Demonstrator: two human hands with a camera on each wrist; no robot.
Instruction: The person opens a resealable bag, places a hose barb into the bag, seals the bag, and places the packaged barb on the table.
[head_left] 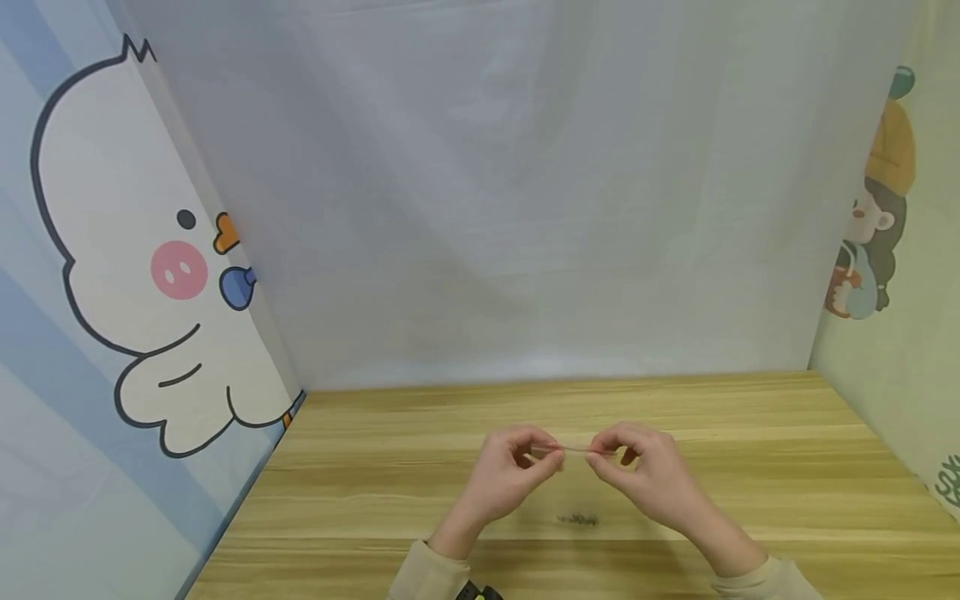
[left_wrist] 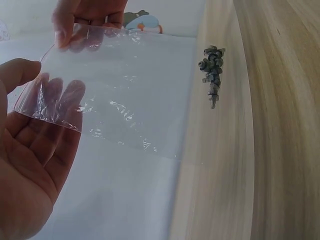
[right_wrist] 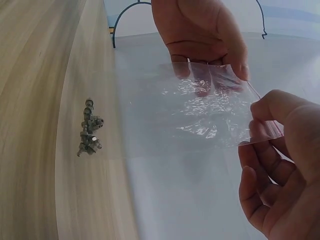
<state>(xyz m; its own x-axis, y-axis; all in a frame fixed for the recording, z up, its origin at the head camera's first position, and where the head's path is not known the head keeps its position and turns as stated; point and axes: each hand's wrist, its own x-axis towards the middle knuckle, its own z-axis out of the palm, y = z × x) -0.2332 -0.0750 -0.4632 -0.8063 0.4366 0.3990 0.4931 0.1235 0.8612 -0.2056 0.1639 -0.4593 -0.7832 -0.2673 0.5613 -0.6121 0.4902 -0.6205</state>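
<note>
A clear zip-lock bag point(left_wrist: 125, 85) with a pinkish-red zip line hangs from both hands above the wooden table. At one end of its mouth, my left hand point(head_left: 506, 475) pinches the top edge between thumb and fingers. The opposite end is pinched by my right hand point(head_left: 645, 471). Some left fingers show through the film in the left wrist view. Several small dark metal pieces of hardware, like screws or nuts point(right_wrist: 89, 127), sit clumped in a row at the bag's lower end. From the head view the hardware point(head_left: 577, 519) appears blurred below the hands.
The light wood-grain table point(head_left: 360, 483) spans the space under the hands. A pale grey curtain point(head_left: 525, 208) closes off its back. Printed cartoon panels stand at the left point(head_left: 112, 275) and right point(head_left: 900, 333). A dark band point(head_left: 480, 592) is at the left sleeve.
</note>
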